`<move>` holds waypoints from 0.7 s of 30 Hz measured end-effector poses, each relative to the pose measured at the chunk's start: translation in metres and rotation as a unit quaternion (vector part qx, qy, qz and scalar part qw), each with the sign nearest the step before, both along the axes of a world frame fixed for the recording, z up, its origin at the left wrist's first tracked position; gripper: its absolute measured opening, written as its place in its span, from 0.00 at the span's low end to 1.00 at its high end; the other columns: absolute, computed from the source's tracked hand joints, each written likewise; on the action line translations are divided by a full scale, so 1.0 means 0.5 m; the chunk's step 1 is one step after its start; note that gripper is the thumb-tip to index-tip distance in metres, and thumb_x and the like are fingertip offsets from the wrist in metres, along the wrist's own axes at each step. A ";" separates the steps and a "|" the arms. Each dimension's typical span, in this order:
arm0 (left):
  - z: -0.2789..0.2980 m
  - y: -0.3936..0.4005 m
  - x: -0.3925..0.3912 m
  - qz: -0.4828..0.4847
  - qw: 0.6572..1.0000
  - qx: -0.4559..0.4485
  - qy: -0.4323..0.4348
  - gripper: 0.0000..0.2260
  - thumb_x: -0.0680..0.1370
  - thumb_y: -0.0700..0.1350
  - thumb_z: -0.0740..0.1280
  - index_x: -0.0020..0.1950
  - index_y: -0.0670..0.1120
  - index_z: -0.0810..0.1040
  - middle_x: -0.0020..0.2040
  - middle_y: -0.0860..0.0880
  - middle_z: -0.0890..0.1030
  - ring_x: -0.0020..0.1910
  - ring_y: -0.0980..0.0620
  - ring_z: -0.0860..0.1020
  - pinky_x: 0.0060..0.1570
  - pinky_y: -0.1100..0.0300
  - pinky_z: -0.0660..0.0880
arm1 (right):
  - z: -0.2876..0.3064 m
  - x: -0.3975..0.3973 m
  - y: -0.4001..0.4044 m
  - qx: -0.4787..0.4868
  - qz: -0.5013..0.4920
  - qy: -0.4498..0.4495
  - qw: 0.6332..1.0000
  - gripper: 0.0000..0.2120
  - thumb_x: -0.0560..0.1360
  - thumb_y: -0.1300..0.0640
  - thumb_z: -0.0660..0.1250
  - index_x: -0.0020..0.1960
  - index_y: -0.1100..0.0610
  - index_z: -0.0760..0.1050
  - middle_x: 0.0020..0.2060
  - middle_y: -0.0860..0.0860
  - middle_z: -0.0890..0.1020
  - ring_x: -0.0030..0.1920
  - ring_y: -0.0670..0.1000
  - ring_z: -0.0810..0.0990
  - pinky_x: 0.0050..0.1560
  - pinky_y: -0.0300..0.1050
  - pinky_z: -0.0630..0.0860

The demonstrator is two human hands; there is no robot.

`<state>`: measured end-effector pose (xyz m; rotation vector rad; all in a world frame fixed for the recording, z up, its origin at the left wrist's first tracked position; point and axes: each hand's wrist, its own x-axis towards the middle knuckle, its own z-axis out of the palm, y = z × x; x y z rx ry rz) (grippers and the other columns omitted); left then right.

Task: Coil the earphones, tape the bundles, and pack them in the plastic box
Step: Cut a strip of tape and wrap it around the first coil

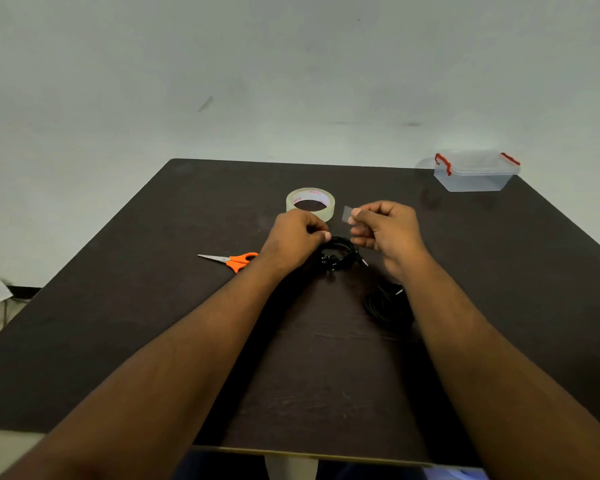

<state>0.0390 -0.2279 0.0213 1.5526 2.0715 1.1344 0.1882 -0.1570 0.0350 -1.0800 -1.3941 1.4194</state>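
Note:
My left hand grips the top of a coiled black earphone bundle held just above the dark table. Its jack tip pokes out to the right. My right hand pinches a short piece of clear tape between thumb and fingertips, just above and to the right of the coil. A second black earphone coil lies on the table under my right forearm. The roll of clear tape stands just behind my hands. The clear plastic box with red latches sits closed at the far right corner.
Orange-handled scissors lie left of my left hand, blades pointing left. The table's edges run near on all sides, with a pale wall behind.

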 end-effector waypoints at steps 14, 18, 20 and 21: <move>-0.040 0.045 0.024 0.049 0.988 -0.065 0.132 0.04 0.76 0.42 0.70 0.45 0.44 0.83 0.43 0.47 0.83 0.46 0.49 0.80 0.47 0.56 0.76 | -0.034 -0.011 -0.004 -0.066 -0.012 0.011 0.998 0.02 0.73 0.65 0.68 0.42 0.60 0.78 0.37 0.58 0.85 0.39 0.54 0.86 0.45 0.51 0.83; -0.057 0.044 0.024 0.054 0.990 -0.032 0.126 0.03 0.77 0.41 0.67 0.44 0.45 0.79 0.44 0.46 0.81 0.46 0.46 0.78 0.46 0.53 0.75 | -0.033 -0.011 -0.011 -0.052 -0.009 0.006 0.999 0.02 0.73 0.64 0.69 0.41 0.60 0.78 0.36 0.56 0.85 0.39 0.53 0.85 0.46 0.51 0.83; -0.059 0.037 0.023 0.076 0.996 0.006 0.034 0.03 0.77 0.41 0.66 0.44 0.46 0.77 0.42 0.47 0.81 0.43 0.49 0.79 0.44 0.55 0.76 | -0.027 -0.012 -0.019 -0.025 0.000 0.022 0.999 0.01 0.73 0.64 0.70 0.42 0.61 0.79 0.36 0.56 0.85 0.39 0.53 0.85 0.46 0.50 0.83; -0.057 0.034 0.021 0.089 0.996 0.026 -0.010 0.02 0.77 0.41 0.67 0.44 0.46 0.78 0.40 0.48 0.82 0.41 0.51 0.80 0.42 0.58 0.76 | -0.023 -0.013 -0.023 -0.007 0.001 0.034 0.999 0.01 0.73 0.64 0.69 0.43 0.61 0.79 0.36 0.56 0.85 0.39 0.53 0.85 0.46 0.49 0.83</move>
